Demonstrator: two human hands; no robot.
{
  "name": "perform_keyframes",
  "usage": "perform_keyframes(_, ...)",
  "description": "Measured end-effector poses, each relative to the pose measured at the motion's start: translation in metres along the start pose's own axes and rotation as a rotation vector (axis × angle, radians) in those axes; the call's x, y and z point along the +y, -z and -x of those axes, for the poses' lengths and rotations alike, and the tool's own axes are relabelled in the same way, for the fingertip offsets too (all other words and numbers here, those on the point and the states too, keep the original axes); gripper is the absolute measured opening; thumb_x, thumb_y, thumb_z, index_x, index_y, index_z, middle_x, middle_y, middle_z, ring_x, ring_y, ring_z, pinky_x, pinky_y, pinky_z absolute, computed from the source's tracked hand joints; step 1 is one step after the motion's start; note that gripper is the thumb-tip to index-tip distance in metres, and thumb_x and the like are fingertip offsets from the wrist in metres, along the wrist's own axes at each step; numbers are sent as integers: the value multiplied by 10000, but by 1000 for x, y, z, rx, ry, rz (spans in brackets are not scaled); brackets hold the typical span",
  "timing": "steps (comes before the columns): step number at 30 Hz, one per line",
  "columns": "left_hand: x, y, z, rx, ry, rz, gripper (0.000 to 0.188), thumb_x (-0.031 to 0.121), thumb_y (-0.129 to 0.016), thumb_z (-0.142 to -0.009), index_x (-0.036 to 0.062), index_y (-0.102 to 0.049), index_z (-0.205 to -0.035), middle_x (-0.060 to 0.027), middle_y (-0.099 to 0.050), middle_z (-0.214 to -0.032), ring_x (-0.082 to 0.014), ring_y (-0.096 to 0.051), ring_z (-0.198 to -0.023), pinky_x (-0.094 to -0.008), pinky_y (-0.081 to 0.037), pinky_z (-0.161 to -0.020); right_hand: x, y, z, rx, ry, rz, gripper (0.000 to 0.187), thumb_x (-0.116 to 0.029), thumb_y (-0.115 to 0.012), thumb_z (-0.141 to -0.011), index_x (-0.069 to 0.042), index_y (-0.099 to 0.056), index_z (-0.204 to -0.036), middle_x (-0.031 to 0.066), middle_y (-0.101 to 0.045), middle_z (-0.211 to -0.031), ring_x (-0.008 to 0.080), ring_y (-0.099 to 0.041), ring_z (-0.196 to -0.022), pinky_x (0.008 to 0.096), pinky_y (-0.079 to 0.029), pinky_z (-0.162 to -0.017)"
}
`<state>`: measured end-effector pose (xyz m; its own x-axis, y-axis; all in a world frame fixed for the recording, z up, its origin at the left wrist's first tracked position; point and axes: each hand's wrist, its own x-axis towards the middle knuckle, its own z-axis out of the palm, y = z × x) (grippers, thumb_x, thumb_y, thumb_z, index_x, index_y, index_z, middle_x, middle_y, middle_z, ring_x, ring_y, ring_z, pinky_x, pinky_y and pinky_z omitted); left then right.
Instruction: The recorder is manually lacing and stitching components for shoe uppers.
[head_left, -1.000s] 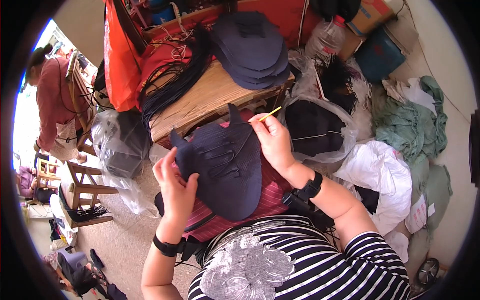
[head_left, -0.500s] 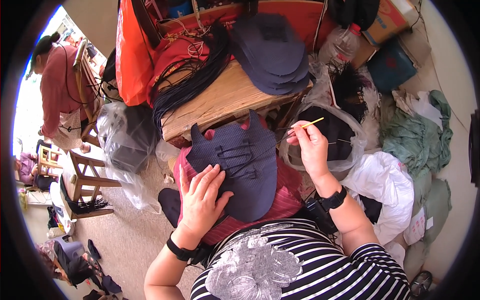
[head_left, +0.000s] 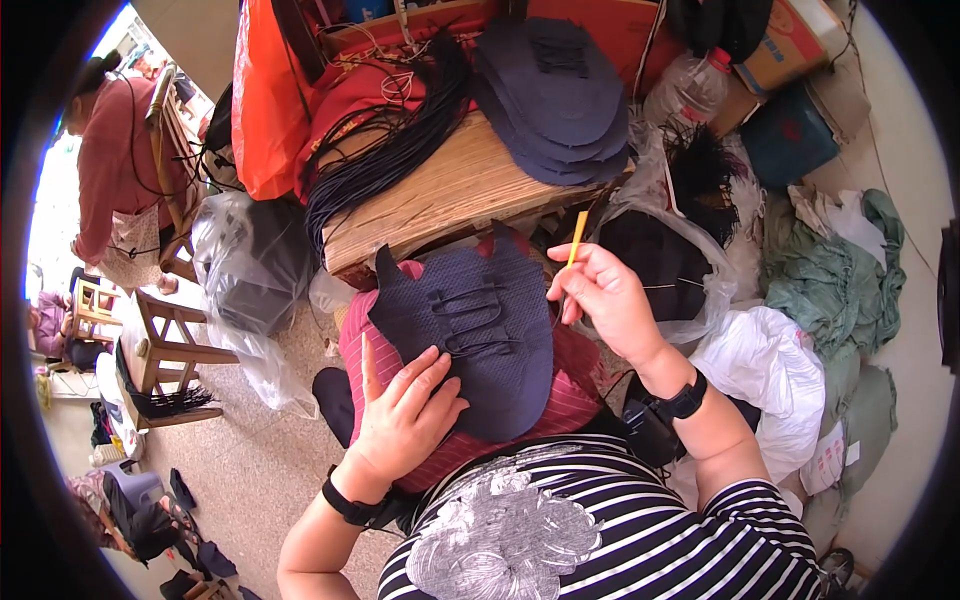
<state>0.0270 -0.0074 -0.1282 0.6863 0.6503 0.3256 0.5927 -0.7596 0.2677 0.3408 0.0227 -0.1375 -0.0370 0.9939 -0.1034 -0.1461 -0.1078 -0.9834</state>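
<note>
A dark navy shoe upper (head_left: 510, 390) with a textured middle and dark cord laced across it in several rows lies over my lap, on a red striped cloth (head_left: 362, 345). My left hand (head_left: 410, 410) rests on its left part, fingers spread and flat. Beyond the upper's right edge, my right hand (head_left: 605, 300) pinches a thin tool with a yellow handle (head_left: 577, 240), which points upward. The tool's lower end is hidden by my fingers. I cannot tell whether they also hold cord.
Ahead stands a wooden bench (head_left: 410, 205) with a bundle of black cords (head_left: 400, 150) and stacked navy uppers (head_left: 560, 110). A plastic bag of dark pieces (head_left: 650, 265) sits at the right, near white sacks (head_left: 765, 370). At the left are a wooden stool (head_left: 170, 345) and another person (head_left: 125, 160).
My right hand has moved a little left and down, and the yellow handle has turned from nearly level to nearly upright. My left hand stays on the upper.
</note>
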Motion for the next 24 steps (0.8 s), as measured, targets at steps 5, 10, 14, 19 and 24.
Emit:
perform_keyframes(5, 2, 9, -21, 15, -36, 51, 409, 205, -824, -801, 45, -721, -1163, -103, -659, -1312, -274, -596, -1306, -632, -269, -1217, -8, -7, 9, -119, 278, 749, 184, -101, -653, -985, -16, -676, -1147, 160, -735, -1019, 298, -743, -886, 362, -588, -756)
perform_keyframes(10, 4, -2, -38, -195, -43, 120, 617, 264, -790, -850, 4, -605, -1378, -161, -516, -1530, -324, -476, -1440, -471, -357, -1211, -2, -2, 17, -252, 477, 1085, 139, -120, -684, -930, -33, -688, -1039, 120, -704, -880, 308, -706, -793, 404, -566, -690)
perform_keyframes(14, 8, -3, -36, -241, -29, 75, 622, 278, -752, -888, 19, -575, -1425, -157, -492, -1556, -311, -440, -1471, -476, -324, -1228, 0, 9, 18, -319, 517, 1274, 141, -114, -684, -898, -38, -698, -1016, 89, -658, -802, 281, -684, -751, 401, -539, -670)
perform_keyframes(19, 10, -3, -37, -269, -10, 85, 616, 262, -743, -896, 27, -568, -1438, -154, -470, -1577, -308, -415, -1490, -473, -314, -1232, 0, 12, 9, -330, 585, 1309, 74, -132, -621, -899, -72, -656, -922, 84, -625, -776, 272, -679, -773, 402, -543, -709)
perform_keyframes(24, 10, -3, -37, -275, 7, 117, 608, 242, -741, -896, 25, -567, -1437, -155, -466, -1579, -314, -412, -1491, -476, -319, -1229, -6, 10, -3, -393, 680, 1383, 92, -135, -617, -869, -61, -653, -912, 75, -621, -783, 257, -669, -788, 388, -542, -720)
